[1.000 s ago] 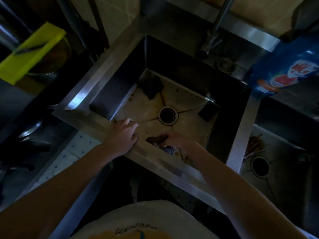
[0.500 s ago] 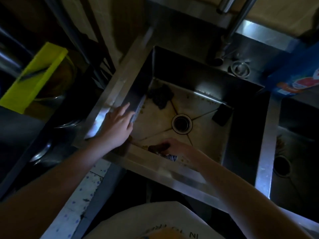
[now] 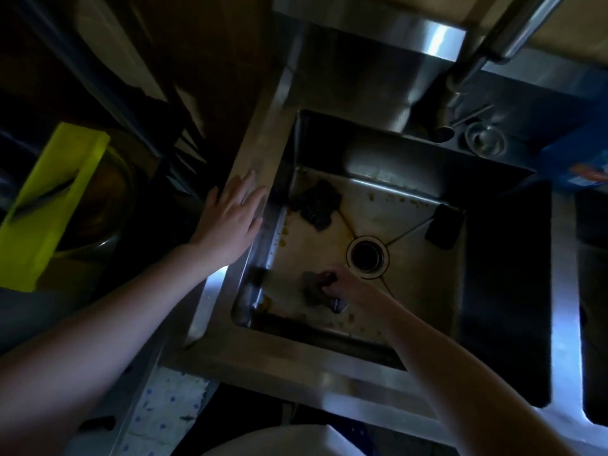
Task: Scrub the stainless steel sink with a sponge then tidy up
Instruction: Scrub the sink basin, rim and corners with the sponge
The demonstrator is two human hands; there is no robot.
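A dim kitchen, seen from above; a person leans over a steel sink [image 3: 296, 357]. The left hand [image 3: 230, 215] lies flat on the sink's left rim, fingers straight, its grip released and holding nothing; it looks like a brace. The right hand [image 3: 348, 287] is down in the basin, its grip clenched around a dark sponge [image 3: 311, 286] pressed to the sink floor, just to the near left of the round drain [image 3: 367, 256].

Brown specks [image 3: 388, 192] dot the floor along the far edge, the left seam and the near wall. A dark crumpled clump [image 3: 316, 204] sits in the far left corner; a dark block [image 3: 444, 225] rests against the right wall. A tap [image 3: 473, 67] hangs over the far edge; a blue packet [image 3: 579, 159] stands on the surface at far right; a yellow board [image 3: 49, 205] lies off to the left.

The scrubbing seems barely begun. Done well, it likely calls for firm pressure and short overlapping strokes, working from the walls towards the drain; the seams and corners need extra passes. The clump and block should be lifted so the steel beneath gets cleaned.
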